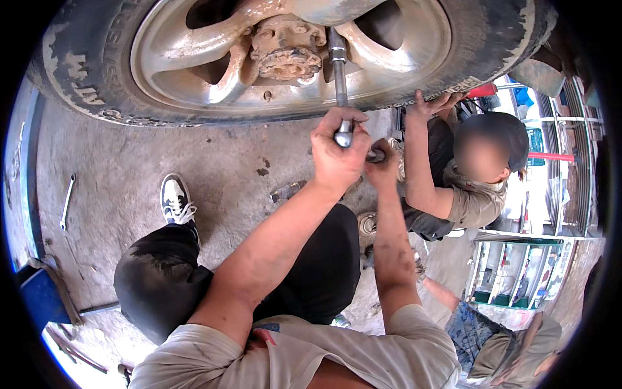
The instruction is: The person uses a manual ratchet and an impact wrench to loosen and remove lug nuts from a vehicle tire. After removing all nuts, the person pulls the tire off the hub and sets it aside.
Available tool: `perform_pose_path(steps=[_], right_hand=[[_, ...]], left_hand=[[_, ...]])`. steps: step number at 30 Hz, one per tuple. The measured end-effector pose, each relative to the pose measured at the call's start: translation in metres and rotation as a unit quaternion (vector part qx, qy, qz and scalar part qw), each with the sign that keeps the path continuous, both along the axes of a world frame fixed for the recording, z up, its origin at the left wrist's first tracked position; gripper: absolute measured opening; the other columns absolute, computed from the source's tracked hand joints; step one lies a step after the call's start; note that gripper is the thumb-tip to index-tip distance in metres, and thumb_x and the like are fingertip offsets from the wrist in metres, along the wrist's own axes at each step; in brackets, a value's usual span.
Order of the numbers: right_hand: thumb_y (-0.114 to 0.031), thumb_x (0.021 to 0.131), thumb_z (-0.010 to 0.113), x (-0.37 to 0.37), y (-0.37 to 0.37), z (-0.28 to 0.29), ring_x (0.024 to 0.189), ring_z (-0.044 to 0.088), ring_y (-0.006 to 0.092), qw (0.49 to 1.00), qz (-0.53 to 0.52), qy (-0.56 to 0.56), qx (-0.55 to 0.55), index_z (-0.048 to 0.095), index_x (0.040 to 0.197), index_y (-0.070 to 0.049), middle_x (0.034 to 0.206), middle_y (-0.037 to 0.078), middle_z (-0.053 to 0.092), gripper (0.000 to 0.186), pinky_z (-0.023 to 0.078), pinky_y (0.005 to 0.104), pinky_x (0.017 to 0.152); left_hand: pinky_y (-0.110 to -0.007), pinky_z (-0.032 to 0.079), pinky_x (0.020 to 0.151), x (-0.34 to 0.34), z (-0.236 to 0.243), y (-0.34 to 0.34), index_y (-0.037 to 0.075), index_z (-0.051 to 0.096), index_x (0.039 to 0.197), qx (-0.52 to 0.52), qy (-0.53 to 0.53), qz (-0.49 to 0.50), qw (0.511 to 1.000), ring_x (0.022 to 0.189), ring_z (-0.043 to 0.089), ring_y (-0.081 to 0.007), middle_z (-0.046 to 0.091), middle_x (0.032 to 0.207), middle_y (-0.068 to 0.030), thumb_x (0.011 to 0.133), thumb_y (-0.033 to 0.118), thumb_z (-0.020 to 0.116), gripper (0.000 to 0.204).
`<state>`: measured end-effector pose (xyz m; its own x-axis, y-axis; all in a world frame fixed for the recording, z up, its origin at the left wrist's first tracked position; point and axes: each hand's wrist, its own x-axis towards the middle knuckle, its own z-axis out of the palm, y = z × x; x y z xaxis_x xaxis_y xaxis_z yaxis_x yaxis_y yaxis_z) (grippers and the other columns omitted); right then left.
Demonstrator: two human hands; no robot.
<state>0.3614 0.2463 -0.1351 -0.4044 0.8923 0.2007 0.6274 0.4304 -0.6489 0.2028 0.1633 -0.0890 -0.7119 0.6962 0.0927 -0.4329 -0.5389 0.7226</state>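
Note:
In front of me stands a wheel with a black tyre (84, 78) and a dirty silver alloy rim (155, 58). Its rusty, mud-caked hub (288, 48) sticks out at the middle. A socket wrench with a long shiny extension (340, 84) reaches up into the rim just right of the hub; what the socket sits on is hidden. My left hand (337, 155) is closed around the wrench where the extension meets its rounded metal end. Close beside it, my right hand (383, 167) grips the wrench's handle (374, 155).
A crouching co-worker in a cap (483, 168) rests a hand (431, 104) on the tyre's lower right. Another person (499, 343) is at lower right. A combination spanner (67, 202) lies on the concrete floor (123, 168) at left. Metal shelving (551, 162) stands at right, a blue box (45, 295) at left.

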Motion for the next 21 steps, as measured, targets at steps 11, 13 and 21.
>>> perform_pose_path(steps=[11, 13, 21], right_hand=[[-0.006, 0.061, 0.072, -0.03, -0.048, -0.057, 0.068, 0.058, 0.0166, 0.979, -0.059, 0.133, -0.145, 0.056, 0.083, -0.002, 0.072, 0.007, 0.056, 0.027, 0.047, 0.0306, 0.064], [-0.005, 0.061, 0.07, -0.012, -0.023, -0.007, 0.068, 0.058, 0.0173, 0.994, -0.062, 0.002, -0.092, 0.056, 0.084, -0.001, 0.072, 0.007, 0.055, 0.027, 0.047, 0.0314, 0.064], [-0.007, 0.058, 0.075, 0.01, 0.003, -0.003, 0.061, 0.053, 0.0132, 0.996, -0.057, -0.017, 0.067, 0.058, 0.079, -0.003, 0.068, 0.007, 0.058, 0.028, 0.044, 0.0281, 0.057]], left_hand=[[-0.039, 0.05, 0.062, -0.012, 0.008, -0.008, 0.001, 0.061, 0.08, -0.131, 0.272, 0.016, 0.953, 0.063, 0.061, -0.0296, 0.061, 0.066, -0.0133, 0.07, 0.009, 0.059, 0.013], [-0.038, 0.05, 0.062, -0.013, -0.007, -0.001, -0.001, 0.06, 0.084, -0.003, 0.094, -0.022, 0.995, 0.061, 0.06, -0.0263, 0.058, 0.065, -0.0106, 0.073, 0.008, 0.058, 0.014], [-0.034, 0.049, 0.056, 0.003, -0.006, 0.003, -0.002, 0.058, 0.083, -0.011, -0.008, -0.01, 1.0, 0.058, 0.059, -0.0217, 0.055, 0.06, -0.0097, 0.075, 0.006, 0.052, 0.012]])
